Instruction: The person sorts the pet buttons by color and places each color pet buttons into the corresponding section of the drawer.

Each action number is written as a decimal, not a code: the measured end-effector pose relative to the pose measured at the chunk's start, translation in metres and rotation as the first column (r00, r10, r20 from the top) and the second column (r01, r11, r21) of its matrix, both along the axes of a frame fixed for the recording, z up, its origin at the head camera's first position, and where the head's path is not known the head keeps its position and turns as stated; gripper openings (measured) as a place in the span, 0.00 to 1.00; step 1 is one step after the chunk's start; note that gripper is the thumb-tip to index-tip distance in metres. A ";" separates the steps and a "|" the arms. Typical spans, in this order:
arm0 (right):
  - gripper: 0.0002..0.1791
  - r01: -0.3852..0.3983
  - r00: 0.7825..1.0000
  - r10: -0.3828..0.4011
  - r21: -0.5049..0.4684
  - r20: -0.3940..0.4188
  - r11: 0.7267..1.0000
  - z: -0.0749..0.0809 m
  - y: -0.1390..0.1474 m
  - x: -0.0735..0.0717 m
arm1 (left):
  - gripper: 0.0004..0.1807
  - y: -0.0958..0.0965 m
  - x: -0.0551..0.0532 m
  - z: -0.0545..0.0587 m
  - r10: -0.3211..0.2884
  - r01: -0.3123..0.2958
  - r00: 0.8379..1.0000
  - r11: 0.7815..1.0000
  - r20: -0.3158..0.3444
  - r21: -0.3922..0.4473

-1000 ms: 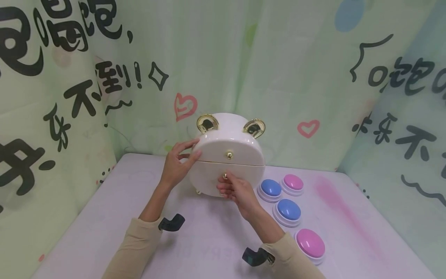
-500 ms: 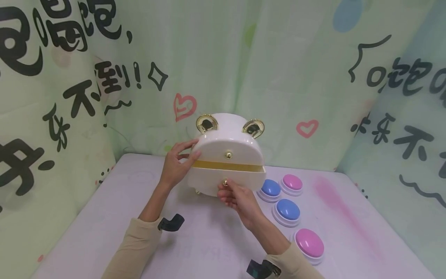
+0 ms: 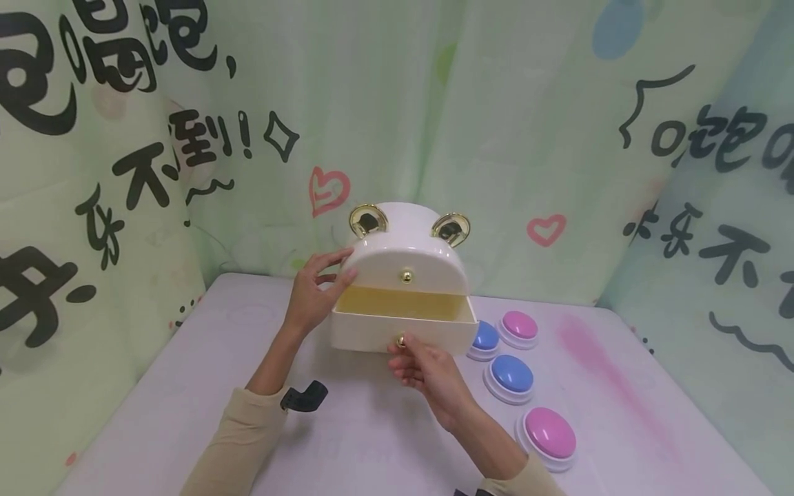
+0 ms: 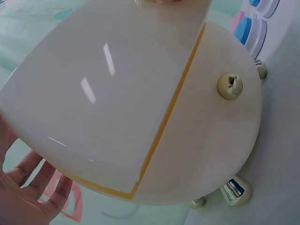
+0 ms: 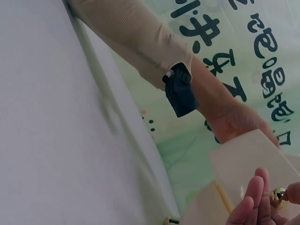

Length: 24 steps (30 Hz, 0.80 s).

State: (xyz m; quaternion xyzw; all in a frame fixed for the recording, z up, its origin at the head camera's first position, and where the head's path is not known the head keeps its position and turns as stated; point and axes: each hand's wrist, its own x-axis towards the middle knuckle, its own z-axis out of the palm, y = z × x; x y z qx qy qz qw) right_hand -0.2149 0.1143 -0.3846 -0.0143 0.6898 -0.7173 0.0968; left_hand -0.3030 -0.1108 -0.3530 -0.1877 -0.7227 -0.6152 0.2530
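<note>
A white rounded box [image 3: 406, 258] with gold-rimmed ears stands near the back of the table. Its lower drawer [image 3: 372, 331] sticks out, showing a yellowish inside with nothing seen in it. My right hand [image 3: 428, 375] pinches that drawer's gold knob [image 3: 400, 341] between thumb and fingers. The same knob, in the right wrist view, is a gold ball [image 5: 278, 198] by the fingertips. At the box's upper left side my left hand [image 3: 316, 293] rests its fairly straight fingers and thumb. In the left wrist view, white panels with a gold seam fill much of the frame.
Several push buttons, blue [image 3: 512, 373] and pink [image 3: 550, 432], stand on the white table [image 3: 347, 441] to the right of the box, one blue button close by the drawer's right corner. A pale green curtain [image 3: 496, 138] with black lettering closes off the back and sides.
The lower drawer was closed at first and has slid out toward me. My right hand has moved back and down with its knob. The left hand has stayed at the box's side.
</note>
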 end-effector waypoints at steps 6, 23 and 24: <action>0.31 -0.032 0.999 0.032 -0.005 -0.003 0.999 0.000 0.001 0.008 | 0.22 0.003 0.007 0.007 -0.008 0.008 1.000 1.000 0.002 0.005; 0.31 -0.078 0.997 0.078 0.000 0.009 0.997 0.002 0.000 0.030 | 0.22 -0.004 -0.004 -0.006 -0.022 0.023 0.999 1.000 -0.038 0.013; 0.31 -0.080 0.997 0.080 -0.002 0.009 0.997 0.002 0.000 0.031 | 0.22 -0.003 -0.004 -0.006 -0.020 0.020 0.999 1.000 -0.035 0.011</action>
